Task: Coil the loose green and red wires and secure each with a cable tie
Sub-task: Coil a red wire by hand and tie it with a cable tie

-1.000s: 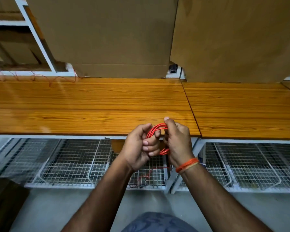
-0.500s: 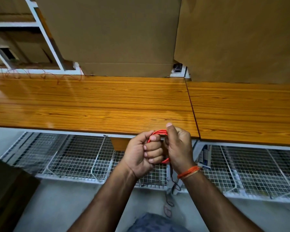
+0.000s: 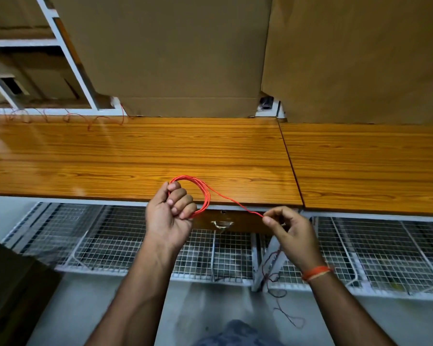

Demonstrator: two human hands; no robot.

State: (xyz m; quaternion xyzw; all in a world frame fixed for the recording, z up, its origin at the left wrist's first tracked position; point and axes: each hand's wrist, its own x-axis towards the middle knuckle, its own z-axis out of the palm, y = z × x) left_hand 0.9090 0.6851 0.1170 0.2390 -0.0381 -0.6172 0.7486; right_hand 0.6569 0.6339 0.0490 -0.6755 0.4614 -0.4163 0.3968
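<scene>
Clearly the coiling of the red wire (image 3: 202,193) is the step in hand: the left hand (image 3: 169,216) has its grip curled round the bundled loops, held just above the near edge of the counter (image 3: 135,156), while the right hand (image 3: 289,233) pinches the free strand running off the coil. Next, I judge, that strand must be laid round as another loop. Both forearms reach forward, hands apart; no green wire or cable tie shows
</scene>
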